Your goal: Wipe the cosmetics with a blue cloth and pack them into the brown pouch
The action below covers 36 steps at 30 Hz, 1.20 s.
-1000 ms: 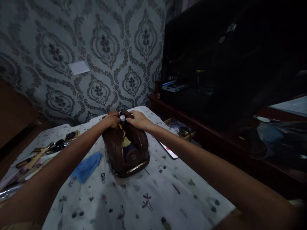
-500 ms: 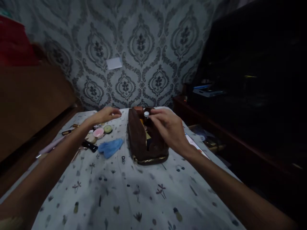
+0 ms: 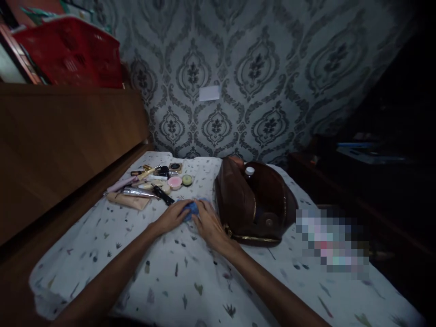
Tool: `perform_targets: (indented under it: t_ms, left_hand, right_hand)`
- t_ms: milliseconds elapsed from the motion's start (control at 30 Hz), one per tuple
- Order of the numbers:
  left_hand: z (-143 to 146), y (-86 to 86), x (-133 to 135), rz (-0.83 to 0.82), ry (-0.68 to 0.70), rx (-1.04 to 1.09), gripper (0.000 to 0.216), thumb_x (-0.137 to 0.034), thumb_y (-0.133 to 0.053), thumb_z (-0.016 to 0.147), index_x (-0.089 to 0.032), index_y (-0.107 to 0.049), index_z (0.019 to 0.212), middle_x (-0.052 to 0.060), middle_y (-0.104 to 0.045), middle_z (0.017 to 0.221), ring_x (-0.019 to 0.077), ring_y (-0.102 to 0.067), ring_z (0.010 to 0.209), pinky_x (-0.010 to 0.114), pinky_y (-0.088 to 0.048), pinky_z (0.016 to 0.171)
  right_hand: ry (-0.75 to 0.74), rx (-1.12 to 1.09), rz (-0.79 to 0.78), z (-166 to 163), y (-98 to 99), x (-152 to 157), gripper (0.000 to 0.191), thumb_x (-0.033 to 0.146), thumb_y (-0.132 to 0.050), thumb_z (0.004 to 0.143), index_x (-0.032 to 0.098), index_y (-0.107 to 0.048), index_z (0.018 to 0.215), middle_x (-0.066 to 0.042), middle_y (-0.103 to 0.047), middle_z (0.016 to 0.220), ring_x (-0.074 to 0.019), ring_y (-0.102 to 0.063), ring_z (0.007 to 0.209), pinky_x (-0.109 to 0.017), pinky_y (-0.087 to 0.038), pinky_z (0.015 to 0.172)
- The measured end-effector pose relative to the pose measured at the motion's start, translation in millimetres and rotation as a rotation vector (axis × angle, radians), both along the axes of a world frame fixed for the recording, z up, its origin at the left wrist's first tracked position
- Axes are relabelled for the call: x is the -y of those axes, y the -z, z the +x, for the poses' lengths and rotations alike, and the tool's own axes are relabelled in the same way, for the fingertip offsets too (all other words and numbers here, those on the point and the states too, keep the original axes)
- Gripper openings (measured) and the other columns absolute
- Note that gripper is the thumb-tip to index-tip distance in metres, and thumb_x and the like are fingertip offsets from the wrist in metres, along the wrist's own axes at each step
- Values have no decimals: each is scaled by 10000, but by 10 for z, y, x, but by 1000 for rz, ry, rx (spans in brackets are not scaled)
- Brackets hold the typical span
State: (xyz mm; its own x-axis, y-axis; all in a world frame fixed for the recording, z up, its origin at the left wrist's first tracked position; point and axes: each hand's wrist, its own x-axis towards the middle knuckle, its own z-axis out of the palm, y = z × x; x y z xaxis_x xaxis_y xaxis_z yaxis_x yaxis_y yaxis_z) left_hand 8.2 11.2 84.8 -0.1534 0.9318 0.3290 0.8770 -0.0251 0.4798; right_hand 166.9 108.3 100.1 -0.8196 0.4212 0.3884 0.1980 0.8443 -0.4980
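Both my hands meet on a small blue cloth (image 3: 191, 210) lying on the patterned white sheet (image 3: 163, 277). My left hand (image 3: 173, 217) has its fingers curled onto the cloth's left side. My right hand (image 3: 208, 224) covers its right side, fingers closed over it. Just to the right stands a brown zip pouch (image 3: 254, 206), unzipped, with a white-capped bottle (image 3: 250, 171) sticking up out of it. Most of the cloth is hidden under my fingers.
Several cosmetics (image 3: 153, 184) lie scattered at the far left of the sheet: tubes, pencils, round compacts. A wooden headboard (image 3: 68, 145) runs along the left with a red basket (image 3: 73, 52) on top. Dark furniture (image 3: 371, 181) stands on the right.
Both hands left the pouch's opening and came down to the left onto the blue cloth. My view swung left, showing the headboard and red basket.
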Motion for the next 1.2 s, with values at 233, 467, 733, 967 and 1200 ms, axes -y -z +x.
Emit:
perform_targets:
  t_ms: [233,467,733,967,1200]
  left_hand:
    - [-440,-214,155,44,-449,-426,358,-218,-385,978,-137,-572,1273,189,-580,1370,314,-456,1350,552,-262,1161]
    - [-795,-231,422,-125,-779,-475,409,-378,-470,959,-132,-615,1252,251,-594,1305,428,-464,1297,689,-118,1114]
    - [-692,-271,326,-118,-484,-415,280,-308,-453,965,-216,-711,1019,109,-720,1061,277,-613,1061,454,-382,1015]
    - [-802,-323,315,-133,-648,-364,359,-268,-342,986,-154,-664,1096,159,-670,1161,292,-587,1128,430,-418,974]
    - [-964,-299,343,-213,-907,-292,380,-267,-381,934,-130,-610,1204,199,-590,1310,362,-486,1240,552,-423,968]
  right_hand:
    - [72,48,109,-158,343,-106,319,196,-508,930,230,-708,1176,-139,-651,1256,-306,-557,1160,-481,-469,982]
    - [20,-144,-4,-128,392,-185,176,124,-606,830,213,-758,838,-127,-714,1068,-284,-614,1032,-467,-514,913]
    - [46,-181,-63,-118,264,-150,165,131,-594,797,229,-574,666,-94,-701,900,-274,-615,911,-422,-498,846]
    - [74,-230,-201,-99,195,-118,175,294,-568,850,221,-537,695,-31,-615,723,-206,-581,691,-311,-450,644]
    - [20,-227,-222,-95,236,-101,173,311,-571,863,191,-662,947,-15,-624,714,-172,-569,655,-269,-438,631]
